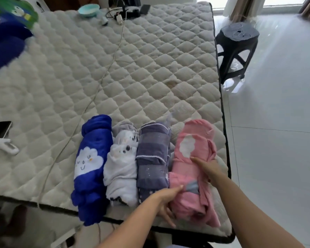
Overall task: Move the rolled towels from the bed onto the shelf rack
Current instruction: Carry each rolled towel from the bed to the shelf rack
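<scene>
Rolled towels: you have four, side by side in one row at the near edge of the bed, each with its long axis running from you toward the far end of the bed.
Order, your left to right: blue towel with a white cloud face, white towel, purple striped towel, pink towel with a white cloud patch.
Contact: neighbouring rolls touch; the near ends of the blue and pink rolls reach the mattress edge.
Left hand: your thumb lies on top of the pink roll's near end and your fingers curl under it, gripping it.
Right hand: it lies on the pink roll's right side, fingers wrapped around it, index finger pointing at the cloud patch.
Cable: one white cable runs across the quilt from the far end to the near edge.
Phone: one dark phone lies at your far left.
Stool: one dark stool stands on the floor to the right of the bed.
</scene>
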`<state>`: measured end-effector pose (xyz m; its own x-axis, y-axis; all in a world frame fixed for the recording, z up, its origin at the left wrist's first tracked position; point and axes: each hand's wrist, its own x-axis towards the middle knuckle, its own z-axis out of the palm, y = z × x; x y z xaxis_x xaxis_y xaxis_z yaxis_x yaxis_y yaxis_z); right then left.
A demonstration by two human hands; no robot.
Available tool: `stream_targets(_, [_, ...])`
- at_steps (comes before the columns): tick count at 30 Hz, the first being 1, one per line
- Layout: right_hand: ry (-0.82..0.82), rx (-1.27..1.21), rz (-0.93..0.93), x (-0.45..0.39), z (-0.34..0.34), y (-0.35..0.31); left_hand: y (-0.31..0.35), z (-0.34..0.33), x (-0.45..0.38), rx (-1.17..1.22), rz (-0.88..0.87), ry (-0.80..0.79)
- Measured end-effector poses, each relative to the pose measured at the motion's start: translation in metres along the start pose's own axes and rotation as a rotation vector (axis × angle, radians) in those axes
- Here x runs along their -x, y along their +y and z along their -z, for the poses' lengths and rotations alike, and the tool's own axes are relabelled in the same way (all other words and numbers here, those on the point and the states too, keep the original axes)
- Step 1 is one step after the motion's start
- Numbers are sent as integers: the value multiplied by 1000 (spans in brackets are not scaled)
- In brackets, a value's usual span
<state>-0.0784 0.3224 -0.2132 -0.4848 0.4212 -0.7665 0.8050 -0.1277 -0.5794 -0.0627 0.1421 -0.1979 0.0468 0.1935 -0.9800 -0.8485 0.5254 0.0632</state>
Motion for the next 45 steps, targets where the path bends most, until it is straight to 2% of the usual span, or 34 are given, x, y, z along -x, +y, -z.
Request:
stream_targets(5, [156, -65, 20, 6, -1, 1, 0, -8, 14, 140, -85, 19])
stream_targets(9, [260, -166, 43, 26, -4, 3, -3, -8, 36, 112, -167, 104])
stream_targets(13, [211, -247, 119, 63, -8, -6, -26, -4, 73, 105, -286, 159])
stream_targets(18, [116, -309, 317, 129, -17, -11, -78, -6, 129, 177, -479, 244])
stream_targets(22, [-66, -300, 525, 193, -45, -6, -148, 3, 173, 297, -648, 354])
stream_targets(25, [-181, -196, 626, 243, -69, 21, -224, 8, 192, 416, -713, 413])
stream_targets(29, [-433, -127, 693, 318, -110, 58, -328, 5, 212, 651, -814, 550])
stream_targets(38, [-988, 224, 1003, 521, -210, 184, -581, -29, 237, 1148, -892, 780])
stream_targets(45, [-1501, 496, 1208, 692, -259, 331, -763, -90, 243, 1528, -924, 972])
